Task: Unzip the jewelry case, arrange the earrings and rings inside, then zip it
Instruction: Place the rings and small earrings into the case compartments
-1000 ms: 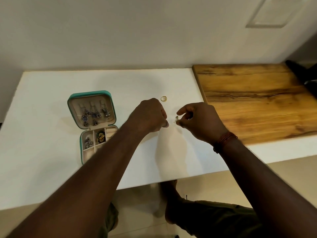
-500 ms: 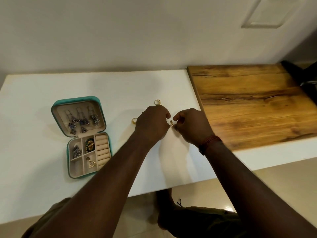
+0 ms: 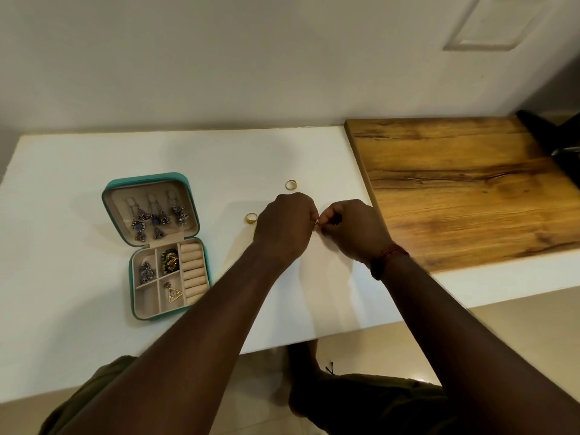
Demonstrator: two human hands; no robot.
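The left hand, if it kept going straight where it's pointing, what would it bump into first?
Almost at once the right hand: the left hand points right, and both pinch a tiny gold piece between them. Depth is unclear, but they look level.

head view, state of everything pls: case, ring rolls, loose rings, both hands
jewelry case: unzipped, lying open
ring rolls: no rings in them
far gold ring: loose on table
near gold ring: loose on table
left hand: pinching a small piece
right hand: pinching the same small piece
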